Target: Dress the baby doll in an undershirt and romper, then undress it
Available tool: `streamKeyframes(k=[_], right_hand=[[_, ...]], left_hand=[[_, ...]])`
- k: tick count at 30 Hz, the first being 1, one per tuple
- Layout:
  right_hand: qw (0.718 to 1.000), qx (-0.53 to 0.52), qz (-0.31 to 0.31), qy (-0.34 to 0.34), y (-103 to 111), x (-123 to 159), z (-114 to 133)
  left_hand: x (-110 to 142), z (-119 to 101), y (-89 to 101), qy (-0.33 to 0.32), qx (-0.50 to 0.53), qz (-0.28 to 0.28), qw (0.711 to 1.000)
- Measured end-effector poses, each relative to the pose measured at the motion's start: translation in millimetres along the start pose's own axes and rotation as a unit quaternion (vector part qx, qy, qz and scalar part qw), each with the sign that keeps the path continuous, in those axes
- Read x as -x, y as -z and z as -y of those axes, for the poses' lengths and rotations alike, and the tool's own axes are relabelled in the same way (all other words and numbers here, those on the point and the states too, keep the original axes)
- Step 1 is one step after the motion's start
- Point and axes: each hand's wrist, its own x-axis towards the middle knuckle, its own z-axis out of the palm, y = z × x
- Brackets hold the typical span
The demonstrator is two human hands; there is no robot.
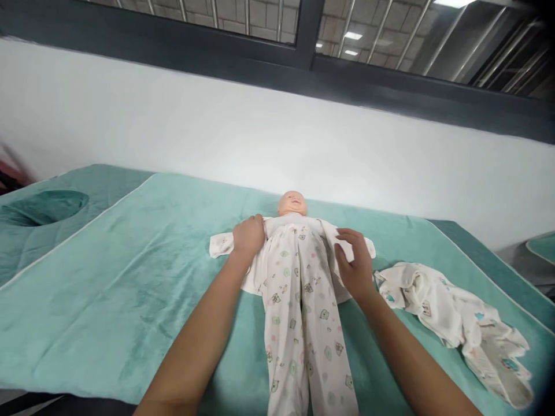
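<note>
A baby doll (292,203) lies on its back, its head toward the wall. Its arms are spread inside a white baby shirt (251,283), with one sleeve out to each side. Printed baby pants (299,300) cover its front from the chest down, the long legs reaching toward me. My left hand (250,234) is closed on the shirt near the doll's shoulder; its fingertips are partly hidden. Over the opposite sleeve, my right hand (356,260) has thumb and fingers apart, curved above the cloth.
A crumpled printed baby garment (451,306) lies to the right on the green bed cover (130,271). At the left is a face hole (47,207) in the padded bed. Behind stands a white wall (260,138) below a dark window frame (243,63) with metal bars.
</note>
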Motion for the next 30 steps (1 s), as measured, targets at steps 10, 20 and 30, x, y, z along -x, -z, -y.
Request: streamKeyframes(k=[10, 20, 30], right_hand=[[0.854, 0.206, 0.458, 0.140, -133, -108, 53], [0.762, 0.312, 0.541, 0.169, -178, -118, 52], [0.768, 0.349, 0.519, 0.137, -114, -144, 46]], left_hand=[[-12, 30, -0.2, 0.041, 0.068, 0.009, 0.997], [-15, 35, -1.8, 0.022, 0.072, 0.017, 0.997], [5, 43, 9.0, 0.018, 0.056, -0.061, 0.996]])
